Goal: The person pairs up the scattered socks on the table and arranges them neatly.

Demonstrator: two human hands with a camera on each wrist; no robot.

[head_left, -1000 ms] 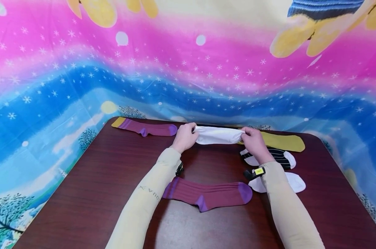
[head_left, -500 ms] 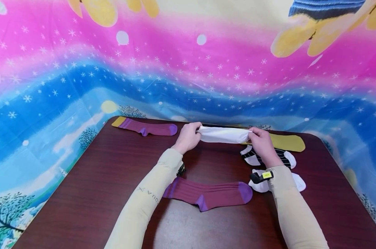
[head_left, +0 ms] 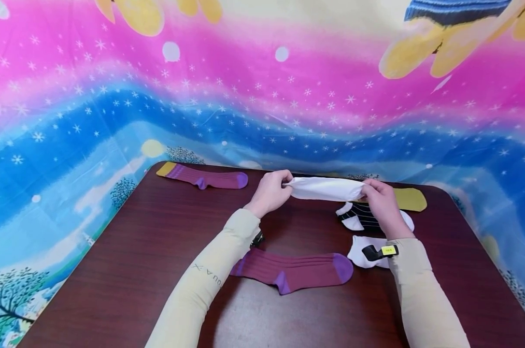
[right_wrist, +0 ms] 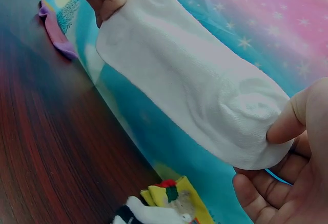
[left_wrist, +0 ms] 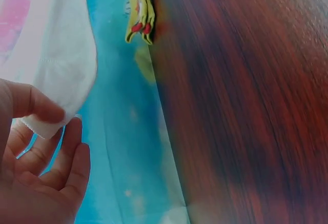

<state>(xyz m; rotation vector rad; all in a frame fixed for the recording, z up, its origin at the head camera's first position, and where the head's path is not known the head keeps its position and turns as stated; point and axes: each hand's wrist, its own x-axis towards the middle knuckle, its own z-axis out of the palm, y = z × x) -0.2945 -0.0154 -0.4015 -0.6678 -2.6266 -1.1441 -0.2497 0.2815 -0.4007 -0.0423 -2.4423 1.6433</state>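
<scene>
Looking forward and down from head over counter (head_left: pixel 136 270); peering close from both wrists, sharing white sock (head_left: pixel 325 189).

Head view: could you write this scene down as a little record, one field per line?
Left hand: pinches one end of white sock
Right hand: pinches the other end
Table, far left: maroon sock with yellow cuff
Table, near middle: second maroon sock
Table, right: yellow sock, striped sock, second white sock
Backdrop: snowflake-patterned cloth
</scene>
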